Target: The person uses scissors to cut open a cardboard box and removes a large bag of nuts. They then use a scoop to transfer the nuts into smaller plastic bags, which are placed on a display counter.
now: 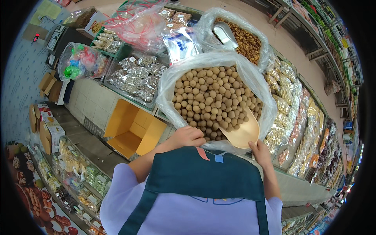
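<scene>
A large clear plastic bag (255,83), its mouth spread wide, holds many round brown dried longans (210,91). My right hand (260,152) grips the handle end of a pale tan scoop (243,133) at the bag's near right. The scoop's front lies among the longans, with several on its far part; the rest of its bowl is bare. At the near left rim, my left hand (188,137) has its fingers curled over the bag's edge. Its fingertips are partly hidden.
Behind stands another bag of small brown dried goods (249,38) with a metal scoop (225,33). Silvery packets (138,76) fill a bin to the left, near an open cardboard box (135,129). Packaged dried goods (305,135) line the right counter.
</scene>
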`<state>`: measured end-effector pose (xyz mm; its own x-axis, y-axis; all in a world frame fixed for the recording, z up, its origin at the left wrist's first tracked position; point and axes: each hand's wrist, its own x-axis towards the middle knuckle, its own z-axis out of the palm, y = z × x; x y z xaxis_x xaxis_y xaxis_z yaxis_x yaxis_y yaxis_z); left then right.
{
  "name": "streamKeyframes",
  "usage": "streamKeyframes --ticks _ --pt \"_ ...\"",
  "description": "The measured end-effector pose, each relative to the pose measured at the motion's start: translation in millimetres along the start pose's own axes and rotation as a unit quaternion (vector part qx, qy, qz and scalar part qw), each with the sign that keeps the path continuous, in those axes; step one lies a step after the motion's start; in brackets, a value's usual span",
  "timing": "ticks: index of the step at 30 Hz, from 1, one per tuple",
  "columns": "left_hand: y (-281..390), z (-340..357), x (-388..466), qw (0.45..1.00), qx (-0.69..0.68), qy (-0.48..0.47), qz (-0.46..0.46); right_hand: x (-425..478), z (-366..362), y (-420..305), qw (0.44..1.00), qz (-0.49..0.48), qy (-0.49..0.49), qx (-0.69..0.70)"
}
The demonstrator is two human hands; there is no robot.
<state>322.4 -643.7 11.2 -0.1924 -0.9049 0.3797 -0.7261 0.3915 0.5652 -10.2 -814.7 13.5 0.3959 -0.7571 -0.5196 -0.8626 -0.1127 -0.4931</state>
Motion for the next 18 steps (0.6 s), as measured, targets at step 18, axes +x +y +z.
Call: streamKeyframes --ticks 18 --pt "-249.8 -115.0 52.3 0.834 -0.338 0.248 -0.359 43.6 46.7 -48.3 0.973 -0.064 0.222 0.002"
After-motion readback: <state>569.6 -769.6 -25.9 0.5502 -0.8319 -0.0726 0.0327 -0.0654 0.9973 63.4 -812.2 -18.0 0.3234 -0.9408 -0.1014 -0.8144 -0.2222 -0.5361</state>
